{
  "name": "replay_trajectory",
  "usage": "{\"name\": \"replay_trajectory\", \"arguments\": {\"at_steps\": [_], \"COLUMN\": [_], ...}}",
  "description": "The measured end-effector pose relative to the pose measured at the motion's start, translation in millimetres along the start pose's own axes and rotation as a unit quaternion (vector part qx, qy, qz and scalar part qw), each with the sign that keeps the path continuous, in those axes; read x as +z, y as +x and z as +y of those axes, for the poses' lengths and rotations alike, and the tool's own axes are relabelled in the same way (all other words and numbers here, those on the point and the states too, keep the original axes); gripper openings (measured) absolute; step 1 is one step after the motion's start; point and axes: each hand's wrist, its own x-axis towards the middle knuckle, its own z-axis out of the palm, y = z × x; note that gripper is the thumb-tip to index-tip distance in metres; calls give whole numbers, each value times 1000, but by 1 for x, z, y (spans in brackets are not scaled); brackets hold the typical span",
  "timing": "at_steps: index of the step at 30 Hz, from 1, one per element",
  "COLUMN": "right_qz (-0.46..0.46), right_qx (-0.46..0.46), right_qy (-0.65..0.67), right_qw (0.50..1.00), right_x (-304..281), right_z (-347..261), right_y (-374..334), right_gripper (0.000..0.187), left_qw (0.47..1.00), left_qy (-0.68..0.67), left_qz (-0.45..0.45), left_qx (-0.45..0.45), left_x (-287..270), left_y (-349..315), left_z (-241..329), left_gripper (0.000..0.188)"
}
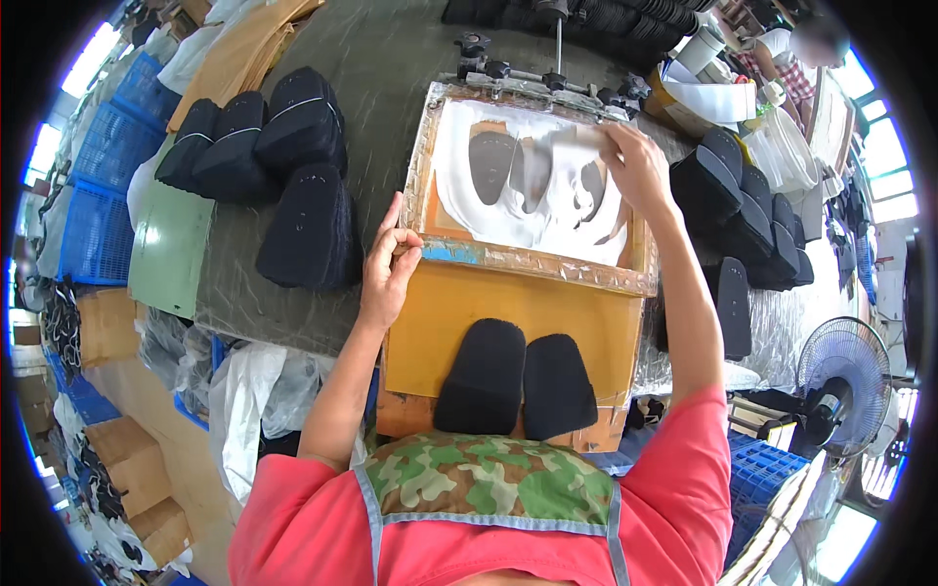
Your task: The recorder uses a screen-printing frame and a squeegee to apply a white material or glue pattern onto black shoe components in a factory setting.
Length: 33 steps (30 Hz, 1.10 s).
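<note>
A wooden-framed printing screen [537, 256], smeared with white ink [498, 223], lies flat before me. My left hand [389, 266] grips its near left corner, with one finger pointing up along the side rail. Over the far right part of the screen, my right hand [635, 168] is closed on a pale, ink-coated squeegee [578, 143], partly hidden by the fingers and the ink. Grey oval patches of mesh show through the ink. Nearer to me, two black insole-shaped pads [481, 376] [560, 386] rest side by side on a yellow board [420, 317].
Black pad stacks [308, 230] stand left of the screen, others [747, 210] at its right. Metal clamps [547, 80] hold the screen's far edge. A fan [842, 386] stands at right, blue crates [98, 215] at left. Another person [782, 59] is at the far right.
</note>
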Motion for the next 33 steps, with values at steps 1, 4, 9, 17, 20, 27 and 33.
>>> {"name": "replay_trajectory", "arguments": {"at_steps": [1,4,9,17,20,27,33], "right_qz": [4,29,-40,26,5,-124,-20], "right_qx": [3,-11,0,-5,-45,-69,-3], "right_qy": [-17,-58,-20,38,27,96,-35], "right_qw": [1000,998,999,999,999,985,999], "right_x": [8,23,16,69,82,18,28], "right_z": [0,-18,-102,-86,-83,-77,-3], "right_y": [6,-16,-63,55,32,-10,62], "right_gripper": [21,17,17,16,16,24,24], "left_qw": [1000,1000,999,999,1000,999,1000], "left_qy": [11,-22,-13,-26,-20,48,8], "left_qz": [6,8,25,2,2,12,6], "left_qx": [13,-21,-24,-20,-23,-21,1], "left_x": [-1,-2,-10,1,-2,-16,4], "left_y": [1,-3,-11,-1,-4,-12,1], "left_z": [1,1,1,1,2,5,20], "left_gripper": [8,6,5,8,9,5,7]}}
